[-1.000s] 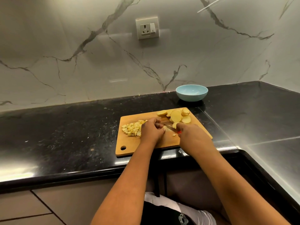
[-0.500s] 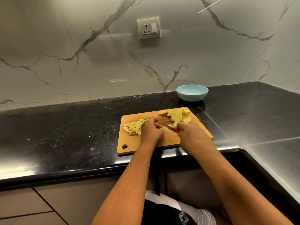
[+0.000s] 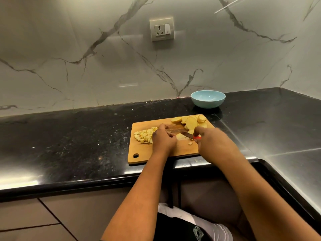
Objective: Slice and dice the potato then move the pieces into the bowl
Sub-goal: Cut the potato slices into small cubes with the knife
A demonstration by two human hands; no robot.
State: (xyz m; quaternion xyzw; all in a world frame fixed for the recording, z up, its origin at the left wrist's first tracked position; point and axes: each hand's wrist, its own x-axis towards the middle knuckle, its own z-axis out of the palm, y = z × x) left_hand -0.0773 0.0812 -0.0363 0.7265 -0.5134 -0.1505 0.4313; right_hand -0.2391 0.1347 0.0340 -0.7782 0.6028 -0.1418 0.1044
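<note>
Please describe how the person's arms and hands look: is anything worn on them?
Both forearms are bare up to the frame edge: no sleeves, gloves or watch show. No ring is discernible on the left hand or the right hand. Below the arms, dark clothing with a small pale print and a white garment are visible.

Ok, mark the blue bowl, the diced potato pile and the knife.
blue bowl (image 3: 208, 104): head view, front outer wall.
diced potato pile (image 3: 143, 135): head view, middle of the heap.
knife (image 3: 186, 135): head view, blade between the hands.
</note>
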